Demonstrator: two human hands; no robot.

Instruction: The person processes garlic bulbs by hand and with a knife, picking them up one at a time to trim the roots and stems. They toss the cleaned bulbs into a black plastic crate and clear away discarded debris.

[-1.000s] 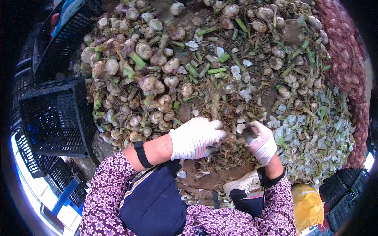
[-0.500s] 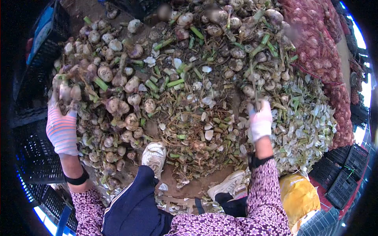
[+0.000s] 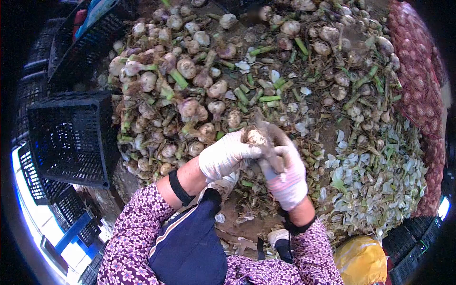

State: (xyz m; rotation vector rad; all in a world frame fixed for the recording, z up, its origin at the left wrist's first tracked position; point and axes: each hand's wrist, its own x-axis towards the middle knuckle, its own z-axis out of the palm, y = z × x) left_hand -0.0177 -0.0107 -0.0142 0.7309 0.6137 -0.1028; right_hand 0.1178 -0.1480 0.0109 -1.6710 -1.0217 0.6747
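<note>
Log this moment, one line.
white-gloved left hand: holding round, soil-stained garlic bulb | white-gloved right hand: beside bulb, grip unclear | picture left: black plastic crate

Rightward, there is room above the garlic skins (image 3: 375,178). Garlic bulbs (image 3: 189,108) and a plastic crate (image 3: 100,147) obstruct the left side.

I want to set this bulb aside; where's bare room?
A mostly bare brown patch lies between the shoes, below the trimmings. The near black crate at left also looks unfilled. Bulbs crowd the left, pale peels the right.
</note>
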